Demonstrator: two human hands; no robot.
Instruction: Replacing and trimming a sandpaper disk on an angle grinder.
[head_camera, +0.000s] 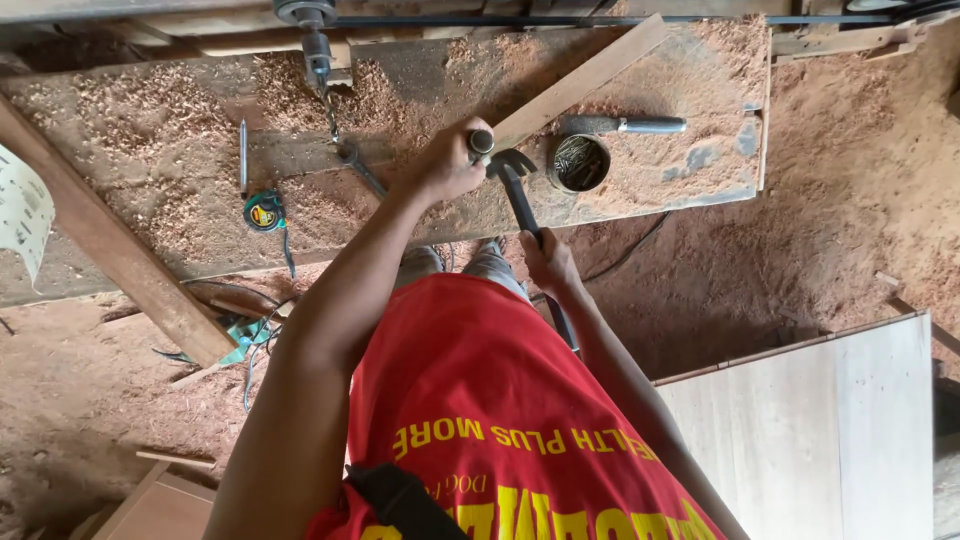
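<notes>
Near the upper centre of the frame, a claw hammer (516, 180) lies head-down against the sawdust-covered workbench (160, 150). The right hand (548, 262) grasps its dark handle low for leverage. The left hand (452, 160) is clenched around a short cylindrical tool (481, 142), pinning it where the angled wooden strip (580, 82) ends. A tin of nails (578, 163) stands just right, within reach; a tape measure (264, 211) lies further left.

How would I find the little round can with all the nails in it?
Look at the sawdust-covered workbench. Just right of the hammer head sits the round tin, open and full of nails. The metal-handled tool lies above it; only the tin is round.
</notes>
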